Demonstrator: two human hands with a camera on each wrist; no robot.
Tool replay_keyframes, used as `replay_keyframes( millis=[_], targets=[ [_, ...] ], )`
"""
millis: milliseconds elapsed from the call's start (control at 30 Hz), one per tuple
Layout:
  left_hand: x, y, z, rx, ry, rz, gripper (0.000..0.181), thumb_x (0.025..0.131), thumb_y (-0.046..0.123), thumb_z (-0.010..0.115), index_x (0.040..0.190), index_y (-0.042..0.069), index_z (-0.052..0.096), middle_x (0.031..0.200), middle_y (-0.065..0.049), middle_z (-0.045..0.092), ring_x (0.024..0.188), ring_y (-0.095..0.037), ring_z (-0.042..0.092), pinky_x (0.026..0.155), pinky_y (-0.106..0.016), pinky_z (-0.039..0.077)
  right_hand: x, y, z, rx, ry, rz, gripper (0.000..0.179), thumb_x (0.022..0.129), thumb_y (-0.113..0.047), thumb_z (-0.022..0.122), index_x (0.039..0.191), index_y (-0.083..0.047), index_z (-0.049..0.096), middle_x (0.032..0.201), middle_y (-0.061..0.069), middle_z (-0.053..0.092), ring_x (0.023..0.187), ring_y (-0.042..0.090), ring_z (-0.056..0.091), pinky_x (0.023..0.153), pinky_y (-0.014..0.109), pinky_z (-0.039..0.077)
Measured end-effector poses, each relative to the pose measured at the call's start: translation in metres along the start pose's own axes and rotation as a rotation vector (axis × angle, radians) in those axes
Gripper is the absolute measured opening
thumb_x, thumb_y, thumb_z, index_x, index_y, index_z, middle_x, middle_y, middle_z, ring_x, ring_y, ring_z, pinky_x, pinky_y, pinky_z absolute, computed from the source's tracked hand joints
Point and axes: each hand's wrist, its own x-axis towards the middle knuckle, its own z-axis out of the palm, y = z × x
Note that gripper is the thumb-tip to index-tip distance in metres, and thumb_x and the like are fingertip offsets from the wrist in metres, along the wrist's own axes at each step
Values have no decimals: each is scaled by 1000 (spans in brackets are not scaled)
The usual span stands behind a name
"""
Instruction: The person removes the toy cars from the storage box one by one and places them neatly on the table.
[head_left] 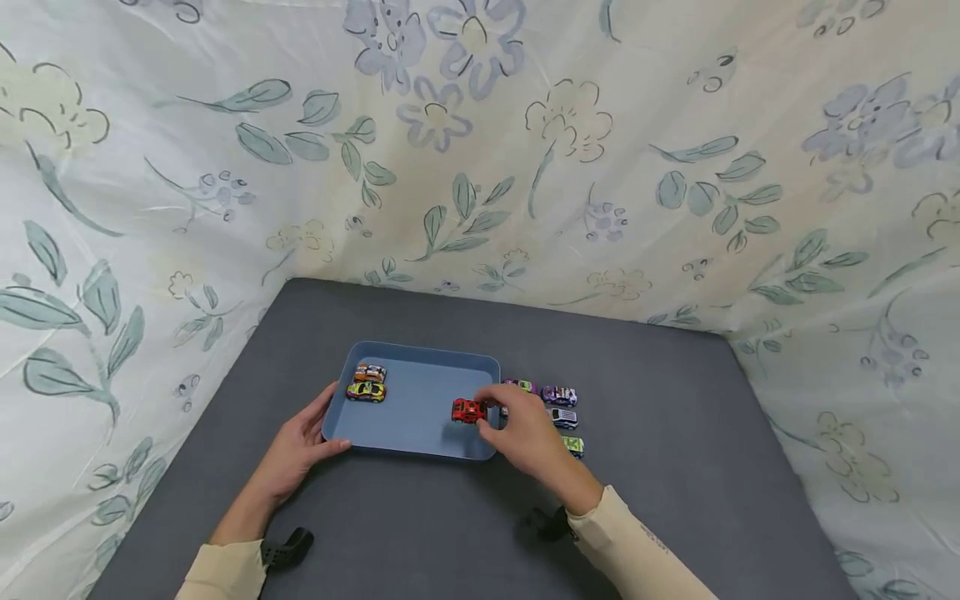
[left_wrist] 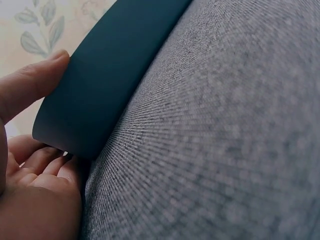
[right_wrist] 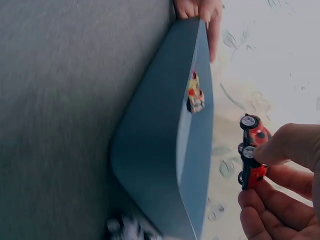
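A red toy car (head_left: pixel 468 411) is pinched between the thumb and fingers of my right hand (head_left: pixel 531 433), held above the right part of a blue tray (head_left: pixel 412 408). In the right wrist view the red car's wheels face the camera, and it hangs clear of the tray wall (right_wrist: pixel 150 120). My left hand (head_left: pixel 300 450) grips the tray at its near left corner, thumb on the wall in the left wrist view. Inside the tray at the left, an orange and white toy car (head_left: pixel 371 372) sits just behind a yellow toy car (head_left: pixel 366 392).
Right of the tray, several toy cars stand on the grey table (head_left: pixel 675 467): a purple one (head_left: pixel 559 396), a silver one (head_left: pixel 562 418), a green one (head_left: pixel 573 447) and a pink and green one (head_left: pixel 521 385). My right hand partly covers this group. Floral cloth (head_left: pixel 480 167) surrounds the table.
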Motion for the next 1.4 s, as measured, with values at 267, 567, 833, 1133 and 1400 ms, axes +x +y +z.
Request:
replay_keyframes(
  millis=[267,567,833,1133,1400],
  targets=[
    [2,0,2,-5,-17,5,103,93,-5,82,172,-2,15,175,-33,12,158,-53,16,107,-9,39,-16,20,-33,-22,22,65,32,89,-3,88,118,-12,78,119,3,75,108,29,73,105,64,50],
    [1,3,-1,-15,-13,-16,102,96,-2,81,173,2,15,177,-28,13,160,-47,17,108,-9,38,-30,42,-58,-73,34,39,35,87,-2,88,118,-14,78,116,1,74,107,28,73,91,57,60],
    [-1,4,-2,-15,-9,-22,103,95,-2,82,174,3,15,177,-28,13,160,-47,17,107,-9,39,-42,55,-72,-136,36,34,37,86,0,88,119,-15,78,116,0,75,105,26,73,89,55,60],
    [0,4,-3,-22,-7,-23,103,95,-3,82,173,2,15,177,-28,13,160,-47,19,107,-9,39,-57,71,-89,-162,50,56,37,86,2,86,118,-14,78,114,0,75,102,29,73,87,57,59],
    [1,1,-3,-18,-11,-20,102,95,-4,81,173,1,15,177,-28,13,160,-47,18,107,-9,39,-69,87,-94,-184,36,93,38,83,4,88,118,-9,79,113,3,76,101,30,73,87,58,59]
  ],
)
